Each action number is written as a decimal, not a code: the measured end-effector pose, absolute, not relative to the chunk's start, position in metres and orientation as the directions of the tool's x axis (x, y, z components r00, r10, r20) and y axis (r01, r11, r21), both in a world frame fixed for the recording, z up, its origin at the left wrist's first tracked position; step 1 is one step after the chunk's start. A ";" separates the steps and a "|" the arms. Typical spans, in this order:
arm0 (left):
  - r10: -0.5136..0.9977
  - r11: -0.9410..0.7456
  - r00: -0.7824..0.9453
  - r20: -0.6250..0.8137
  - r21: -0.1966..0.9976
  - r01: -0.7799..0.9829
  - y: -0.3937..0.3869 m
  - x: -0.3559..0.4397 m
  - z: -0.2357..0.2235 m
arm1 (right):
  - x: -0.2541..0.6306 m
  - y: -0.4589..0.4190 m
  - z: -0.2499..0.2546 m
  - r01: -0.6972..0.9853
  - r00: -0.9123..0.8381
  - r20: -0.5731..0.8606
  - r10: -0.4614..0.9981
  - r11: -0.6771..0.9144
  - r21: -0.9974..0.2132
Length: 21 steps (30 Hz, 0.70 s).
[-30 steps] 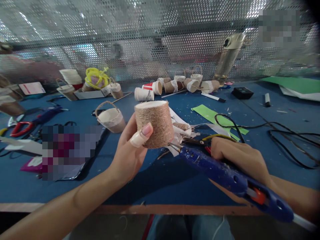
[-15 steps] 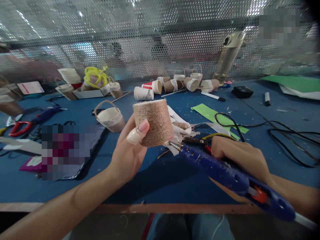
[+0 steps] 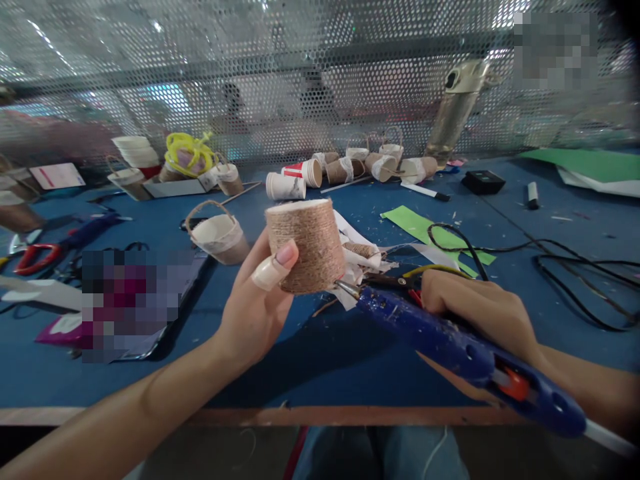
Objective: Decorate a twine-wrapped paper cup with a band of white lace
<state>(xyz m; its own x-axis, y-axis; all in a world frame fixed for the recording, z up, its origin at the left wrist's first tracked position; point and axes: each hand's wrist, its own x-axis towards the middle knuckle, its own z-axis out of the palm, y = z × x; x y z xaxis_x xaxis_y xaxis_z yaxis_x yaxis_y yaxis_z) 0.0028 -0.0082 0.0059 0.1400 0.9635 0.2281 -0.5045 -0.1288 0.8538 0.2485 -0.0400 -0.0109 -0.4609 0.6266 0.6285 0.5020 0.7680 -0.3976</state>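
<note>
My left hand (image 3: pixel 257 303) holds a paper cup wrapped in brown twine (image 3: pixel 305 245), upside down, above the blue table (image 3: pixel 320 360); the thumb wears a pale fingertip cover and presses on the cup's side. My right hand (image 3: pixel 475 310) grips a blue hot glue gun (image 3: pixel 465 353) with an orange trigger. The gun's metal nozzle touches the cup's lower right edge.
A small cup basket with a twine handle (image 3: pixel 217 233) stands left of the cup. Paper scraps and pliers (image 3: pixel 395 280) lie behind the nozzle, with green paper (image 3: pixel 425 230) and black cables (image 3: pixel 565 267) to the right. Several cups (image 3: pixel 345 170) lie along a perforated metal screen (image 3: pixel 320 80). Red scissors (image 3: pixel 35 257) are far left.
The cup and my left hand have dropped slightly and tilted a little; the glue gun's nozzle stays at the cup's lower edge.
</note>
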 end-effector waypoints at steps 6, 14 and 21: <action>0.966 -0.115 0.143 0.213 0.858 -0.501 -0.006 0.002 0.004 | 0.247 -0.041 -0.011 0.496 -0.469 0.624 0.625 0.771 -0.399; 0.970 -0.115 0.127 0.206 0.855 -0.506 -0.006 0.003 0.005 | 0.248 -0.040 -0.010 0.510 -0.465 0.633 0.619 0.772 -0.380; 0.966 -0.078 0.169 0.197 0.840 -0.536 -0.006 0.002 0.003 | 0.244 -0.045 -0.011 0.492 -0.420 0.630 0.653 0.747 -0.446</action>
<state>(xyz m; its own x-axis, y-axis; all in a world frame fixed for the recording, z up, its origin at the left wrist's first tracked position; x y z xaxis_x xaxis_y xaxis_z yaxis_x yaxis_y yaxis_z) 0.0021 -0.0057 0.0027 0.1690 0.9657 0.1974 -0.5362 -0.0779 0.8405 0.2438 -0.0447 -0.0107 -0.4199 0.6530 0.6303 0.4921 0.7474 -0.4464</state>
